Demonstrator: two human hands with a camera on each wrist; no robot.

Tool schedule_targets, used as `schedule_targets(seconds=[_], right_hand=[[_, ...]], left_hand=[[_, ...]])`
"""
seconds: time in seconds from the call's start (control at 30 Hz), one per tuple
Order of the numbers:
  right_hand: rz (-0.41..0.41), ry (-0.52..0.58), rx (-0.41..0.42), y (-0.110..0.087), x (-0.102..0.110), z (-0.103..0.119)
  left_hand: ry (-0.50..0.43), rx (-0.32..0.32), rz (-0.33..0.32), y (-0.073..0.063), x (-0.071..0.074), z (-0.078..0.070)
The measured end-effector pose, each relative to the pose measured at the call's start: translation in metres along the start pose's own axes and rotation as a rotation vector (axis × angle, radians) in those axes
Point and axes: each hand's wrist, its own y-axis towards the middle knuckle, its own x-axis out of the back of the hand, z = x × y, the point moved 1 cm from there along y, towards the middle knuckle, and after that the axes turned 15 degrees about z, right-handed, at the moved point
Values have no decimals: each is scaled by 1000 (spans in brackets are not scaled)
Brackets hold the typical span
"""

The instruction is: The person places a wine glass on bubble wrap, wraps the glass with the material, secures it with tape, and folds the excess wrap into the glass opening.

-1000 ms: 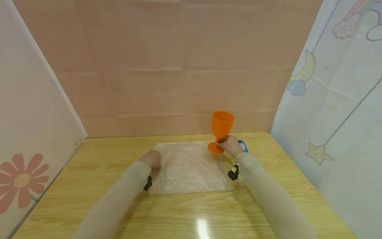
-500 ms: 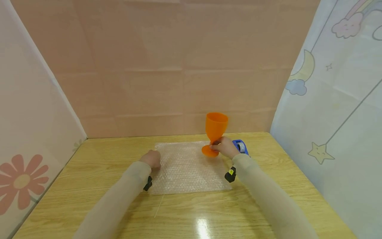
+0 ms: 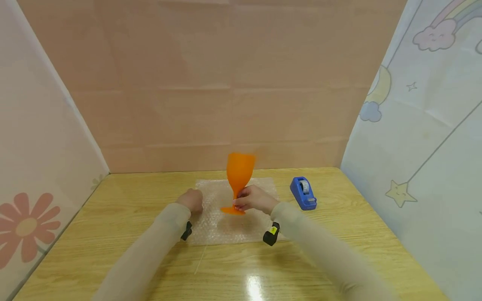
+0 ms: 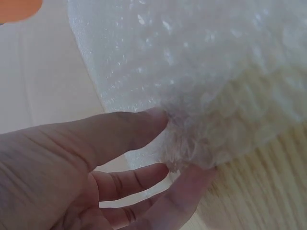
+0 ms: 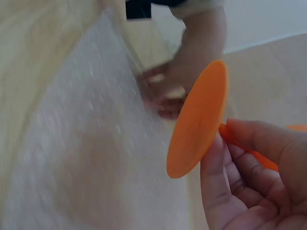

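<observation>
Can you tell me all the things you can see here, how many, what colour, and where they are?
goblet: one, orange, upright over the middle of the bubble wrap, held by its stem.
bubble wrap: one sheet, clear, flat on the table in the middle.
tape dispenser: one, blue, on the table to the right of the bubble wrap.
table: one, light wood, under everything.
wall cloths: pink at the back, a flower on the left side, stars and clouds on the right side.
left hand: pinches the left edge of the bubble wrap.
right hand: grips the goblet's stem.
</observation>
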Motion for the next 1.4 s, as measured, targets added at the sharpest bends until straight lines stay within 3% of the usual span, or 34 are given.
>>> schedule_targets(seconds=[0.2,0.33,0.53,0.7,0.9,1.13,1.4], right_hand=[[173,184,-15,22,-38,-7],[235,245,-56,34,-54,-9],[225,293,-94,47,-62,-11],[200,318,-113,47,-63,-10],[201,304,-134,45,-63,-10],[210,310,-148,46,-65,-16],[210,339,-181,47,-65,-19]], left_hand=[[19,-3,-33,5,-1,3],[-10,9,-48,10,-4,5],[-126,35,-48,13,-6,6],[-147,19,-49,13,-6,6],[-133,23,-48,11,-4,7],[-15,8,-74,8,-2,6],[-38,27,-57,9,-2,7]])
